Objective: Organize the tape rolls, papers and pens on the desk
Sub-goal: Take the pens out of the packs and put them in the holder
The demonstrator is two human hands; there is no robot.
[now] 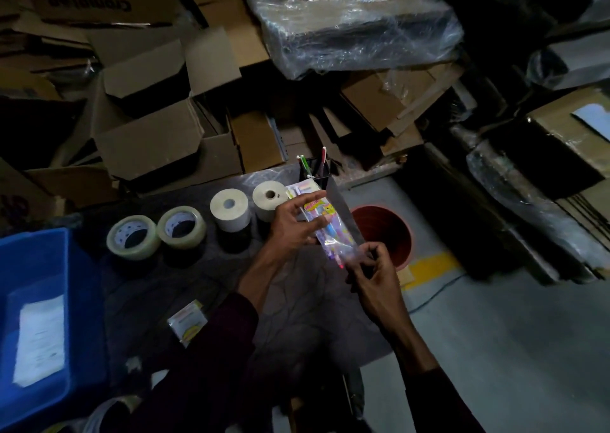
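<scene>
Over the dark desk (pixel 204 277) my left hand (pixel 290 224) holds the top of a clear plastic pen packet (pixel 333 231) with a yellow and pink label. My right hand (pixel 369 267) pinches the packet's lower end, where a red pen tip shows. Two clear tape rolls (pixel 133 238) (pixel 181 227) and two beige rolls (pixel 230 209) (pixel 269 200) stand in a row at the back of the desk. A black pen holder (pixel 315 172) with green and red pens stands at the back right. Another small packet (pixel 188 322) lies near my left sleeve.
A blue bin (pixel 36 300) with a white paper (pixel 41 337) inside sits at the left. Cardboard boxes (pixel 158 129) and plastic-wrapped bundles (pixel 353 26) pile up behind the desk. A red round bucket (pixel 383 234) stands on the floor to the right of the desk.
</scene>
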